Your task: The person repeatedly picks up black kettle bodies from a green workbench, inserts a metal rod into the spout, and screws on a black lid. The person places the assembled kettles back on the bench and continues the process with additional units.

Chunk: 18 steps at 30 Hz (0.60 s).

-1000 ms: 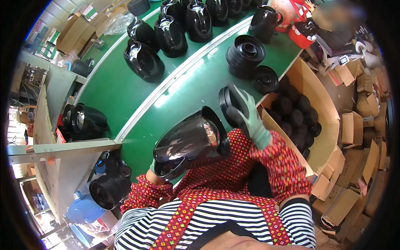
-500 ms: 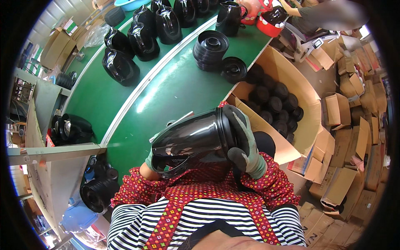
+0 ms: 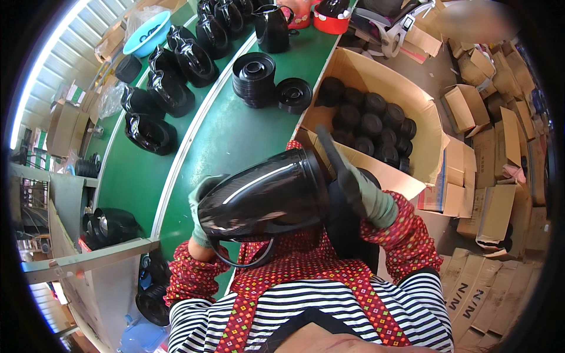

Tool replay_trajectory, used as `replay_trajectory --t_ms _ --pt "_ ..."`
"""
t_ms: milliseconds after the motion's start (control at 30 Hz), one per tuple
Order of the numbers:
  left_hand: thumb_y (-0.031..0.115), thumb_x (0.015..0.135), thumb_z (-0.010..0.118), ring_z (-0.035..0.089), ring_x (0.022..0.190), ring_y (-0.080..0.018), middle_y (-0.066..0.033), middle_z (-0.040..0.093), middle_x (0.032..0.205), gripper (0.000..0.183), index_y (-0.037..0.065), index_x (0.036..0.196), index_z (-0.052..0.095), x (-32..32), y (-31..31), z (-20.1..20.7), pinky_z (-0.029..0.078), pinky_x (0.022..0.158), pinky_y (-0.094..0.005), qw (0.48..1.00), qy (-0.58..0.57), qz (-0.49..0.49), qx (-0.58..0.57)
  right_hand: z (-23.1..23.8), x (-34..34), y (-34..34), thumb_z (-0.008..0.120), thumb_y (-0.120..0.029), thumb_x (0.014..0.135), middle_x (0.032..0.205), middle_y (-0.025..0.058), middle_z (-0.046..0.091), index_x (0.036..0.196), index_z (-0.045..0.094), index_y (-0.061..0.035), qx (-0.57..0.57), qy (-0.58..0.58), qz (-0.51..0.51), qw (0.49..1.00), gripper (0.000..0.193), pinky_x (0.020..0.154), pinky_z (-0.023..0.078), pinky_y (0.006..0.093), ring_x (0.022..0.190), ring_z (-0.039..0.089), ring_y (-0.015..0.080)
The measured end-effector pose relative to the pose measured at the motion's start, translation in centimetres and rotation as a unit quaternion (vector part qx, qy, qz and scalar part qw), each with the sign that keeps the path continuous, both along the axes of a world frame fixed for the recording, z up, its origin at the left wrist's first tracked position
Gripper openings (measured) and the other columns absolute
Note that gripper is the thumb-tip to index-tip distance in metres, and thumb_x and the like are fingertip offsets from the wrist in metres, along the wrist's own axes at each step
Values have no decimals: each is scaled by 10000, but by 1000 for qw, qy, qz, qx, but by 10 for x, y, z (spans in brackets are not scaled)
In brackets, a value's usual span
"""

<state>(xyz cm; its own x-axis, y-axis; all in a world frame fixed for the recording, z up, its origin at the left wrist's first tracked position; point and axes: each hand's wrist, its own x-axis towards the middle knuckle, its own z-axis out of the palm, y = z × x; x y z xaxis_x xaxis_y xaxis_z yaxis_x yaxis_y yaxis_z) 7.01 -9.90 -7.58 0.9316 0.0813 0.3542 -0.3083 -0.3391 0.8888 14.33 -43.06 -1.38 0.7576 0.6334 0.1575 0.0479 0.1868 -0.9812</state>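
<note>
Your left hand (image 3: 202, 203), in a grey-green glove, is wrapped round the narrow end of the glossy black, tapered, plastic-looking jug (image 3: 259, 197); part of that grip is hidden behind the body. Jug on its side, sloping, wide base toward your right, held in front of your apron and above the near edge of the green-topped workbench (image 3: 218, 141). Its thin dark loop handle (image 3: 250, 263) hangs toward you.

Your right hand (image 3: 355, 181), gloved alike, stands wide with fingers straight, palm facing the jug's base. Contact there: cannot tell.

Workbench: a pale straight strip runs lengthwise. Left of it, toward the far edge, a cluster of shiny black jugs (image 3: 170, 93). Right of it, a tall stack of ridged black rings (image 3: 254, 76), and a shorter stack of black rings (image 3: 294, 95) close by the right edge. Pale-blue round basin (image 3: 159, 42) at the far left.

Room: against the right edge, an open brown cardboard box (image 3: 424, 120) holding round black pieces (image 3: 371, 125). Beyond, loose brown cartons (image 3: 462, 110) on the floor.
</note>
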Motion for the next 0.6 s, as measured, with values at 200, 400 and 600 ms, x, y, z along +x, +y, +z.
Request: replay_trajectory --t_ms 200,400,600 --pt "192 781 867 728 915 -293 -172 715 966 420 -45 1096 723 -3 -30 72 587 824 -351 971 -116 10 207 -7 -11 12 409 -617 1092 1629 214 413 1587 377 58 84 199 -22 976 838 1221 353 391 1487 432 295" --pt "245 779 890 707 1044 -303 -204 684 1198 553 -62 1194 692 -6 -12 58 579 932 -390 997 46 -41 52 -6 -14 8 449 -642 1081 1562 154 504 1597 375 -1 115 172 -45 977 826 1134 460 356 1362 544 231" --pt "320 654 984 711 946 -297 -197 700 1034 621 -47 1097 752 -2 -29 84 588 850 -382 934 -185 -58 300 -29 -22 5 622 -563 1028 1698 184 322 1604 355 23 103 315 -38 943 864 1163 437 378 1441 494 290"
